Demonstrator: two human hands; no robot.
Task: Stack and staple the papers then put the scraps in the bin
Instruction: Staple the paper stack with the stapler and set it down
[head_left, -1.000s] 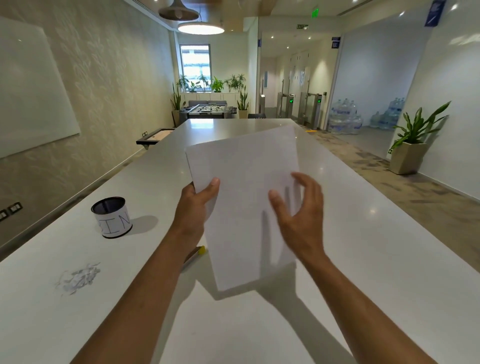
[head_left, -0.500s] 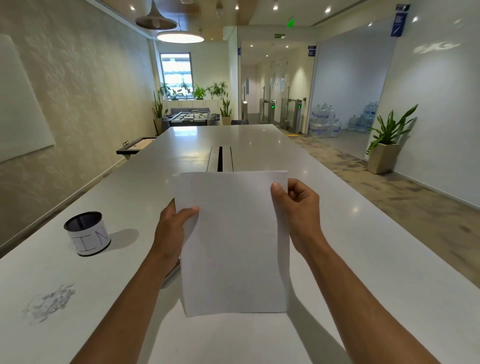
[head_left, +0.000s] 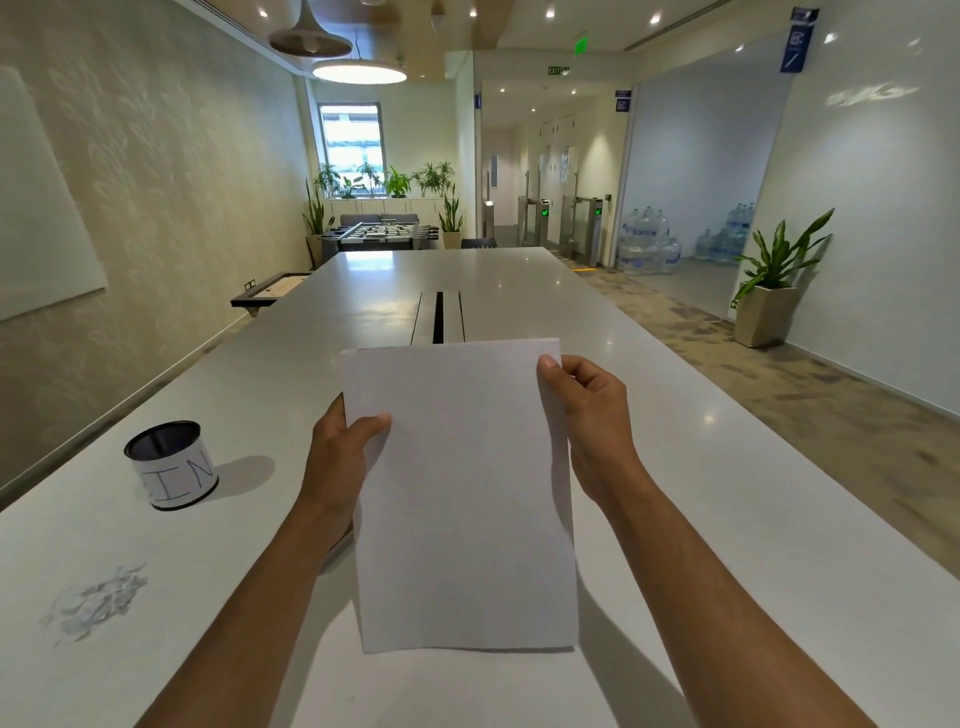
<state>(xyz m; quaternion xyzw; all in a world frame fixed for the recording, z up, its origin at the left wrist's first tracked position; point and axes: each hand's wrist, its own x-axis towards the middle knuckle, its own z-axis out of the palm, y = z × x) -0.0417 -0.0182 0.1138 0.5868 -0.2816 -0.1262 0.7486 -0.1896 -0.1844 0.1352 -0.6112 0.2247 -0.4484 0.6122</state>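
A squared-up stack of white papers (head_left: 462, 499) stands nearly upright above the long white table (head_left: 727, 519), lower edge close to the surface. My left hand (head_left: 343, 447) grips its left edge, thumb on the front. My right hand (head_left: 587, 410) pinches the upper right edge near the corner. A small black bin (head_left: 171, 467) with a white paper label sits on the table to the left. A pile of torn paper scraps (head_left: 98, 603) lies at the near left. The stapler is mostly hidden under my left forearm.
A cable slot (head_left: 439, 322) runs along the table's middle behind the papers. The table's right edge drops to a carpeted floor with a potted plant (head_left: 769, 291). A wall with a whiteboard (head_left: 41, 208) runs along the left.
The tilted papers were lowered and squared upright. My right hand went from spread fingers behind the sheet to a pinch on the upper right edge.
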